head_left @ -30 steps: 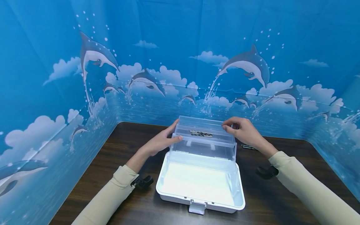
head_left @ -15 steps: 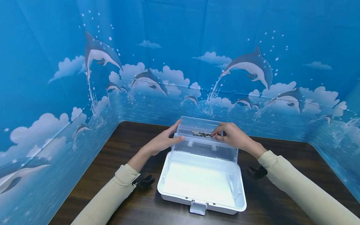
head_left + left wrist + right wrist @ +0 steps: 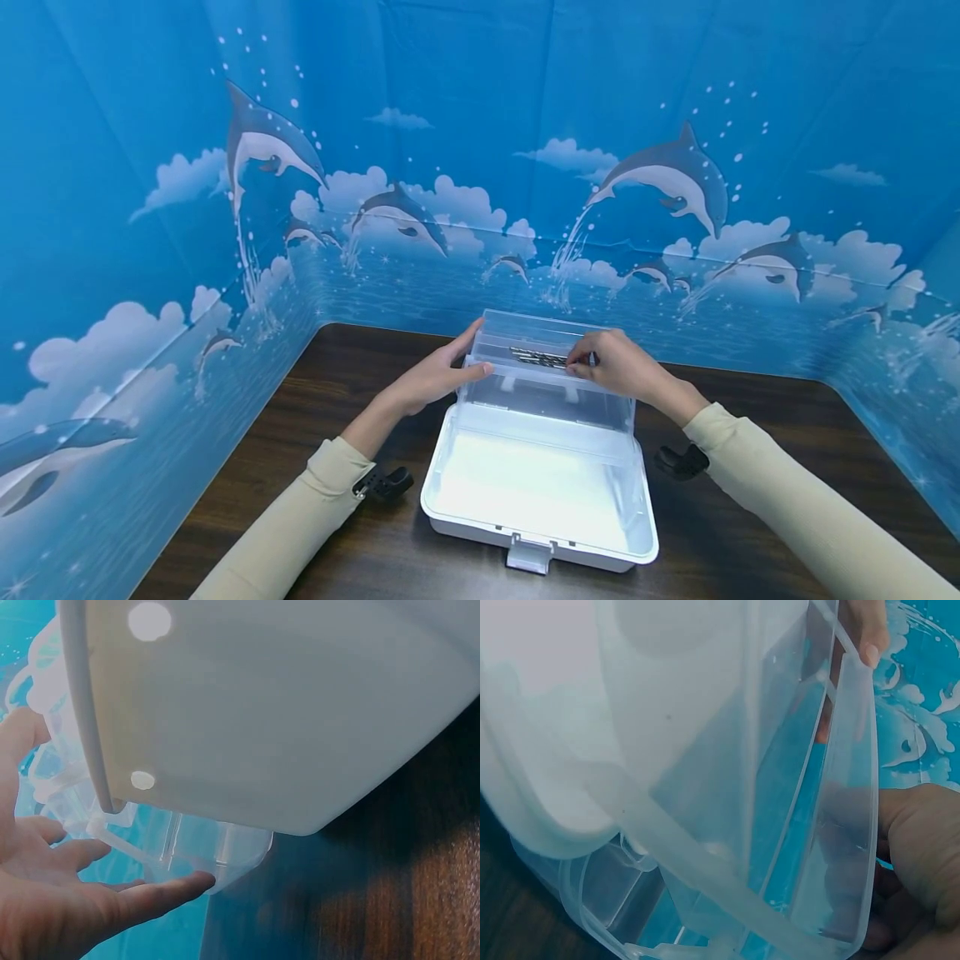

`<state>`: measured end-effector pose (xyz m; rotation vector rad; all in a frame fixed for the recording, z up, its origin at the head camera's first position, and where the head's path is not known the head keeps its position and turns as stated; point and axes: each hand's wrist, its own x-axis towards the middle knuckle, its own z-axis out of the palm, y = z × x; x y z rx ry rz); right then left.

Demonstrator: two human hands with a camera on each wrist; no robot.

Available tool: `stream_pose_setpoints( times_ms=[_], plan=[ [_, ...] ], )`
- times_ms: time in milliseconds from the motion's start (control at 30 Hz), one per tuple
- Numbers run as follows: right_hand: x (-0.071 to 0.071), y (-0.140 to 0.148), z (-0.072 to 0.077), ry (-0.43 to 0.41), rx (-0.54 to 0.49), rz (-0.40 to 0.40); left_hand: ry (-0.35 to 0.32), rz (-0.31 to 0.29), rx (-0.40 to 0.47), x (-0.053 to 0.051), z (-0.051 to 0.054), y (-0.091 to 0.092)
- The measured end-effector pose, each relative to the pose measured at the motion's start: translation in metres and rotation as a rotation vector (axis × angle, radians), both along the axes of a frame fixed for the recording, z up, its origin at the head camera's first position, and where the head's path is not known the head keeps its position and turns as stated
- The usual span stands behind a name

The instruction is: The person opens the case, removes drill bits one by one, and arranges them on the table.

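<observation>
Drill bits (image 3: pixel 538 358), or slim metal rods which look very much like them, lie as a small bundle in the clear tray (image 3: pixel 495 340) of the white box (image 3: pixel 457 527). This tray stands raised behind the open bottom part, on the far side of the table (image 3: pixel 697 533); through the clear plastic I cannot tell exactly which compartment holds them. Your left hand (image 3: pixel 431 379) steadies the left end of the tray: the fingers are spread and loose, the thumb lies at the front rim. Your right hand (image 3: pixel 618 362) reaches in from the other side, its fingertips bent down at the right end of the bundle. It seems that they touch the bits, but whether they pinch one, I cannot tell. The two hands are apart from each other, with the bits between them.

In my judgement, the step in hand is to lay the bits in the tray and put them in order. The next move calls for a light touch from you: lift the right fingertips free without dragging the bundle, and brace the tray with the left hand, because it may swing if you push it. Thin, smooth bits probably roll easily, so please do not hurry.
</observation>
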<state>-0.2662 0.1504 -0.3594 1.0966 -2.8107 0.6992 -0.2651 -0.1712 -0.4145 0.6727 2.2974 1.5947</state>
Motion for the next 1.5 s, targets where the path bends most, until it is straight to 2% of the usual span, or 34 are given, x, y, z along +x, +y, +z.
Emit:
stream_pose_setpoints(
  times_ms=[333, 533, 733, 1000, 1233, 1500],
  plan=[
    [-0.003, 0.003, -0.001, -0.084, -0.056, -0.025, 0.006, 0.004, -0.007, 0.001, 0.003, 0.000],
    [-0.003, 0.006, -0.003, -0.098, -0.092, -0.026, 0.007, 0.003, -0.007, 0.001, 0.001, 0.000],
    [-0.002, 0.009, -0.007, -0.109, -0.170, -0.038, 0.010, 0.003, -0.011, 0.002, 0.000, 0.000],
    [0.000, 0.013, -0.006, -0.162, -0.223, -0.080, 0.013, 0.005, -0.007, 0.003, 0.001, 0.000],
    [0.002, 0.023, -0.003, -0.174, -0.243, -0.093, 0.009, 0.000, -0.012, 0.002, 0.000, 0.000],
    [0.006, 0.043, 0.004, -0.150, -0.241, -0.152, 0.003, -0.001, -0.012, 0.001, 0.001, -0.001]
  ],
)
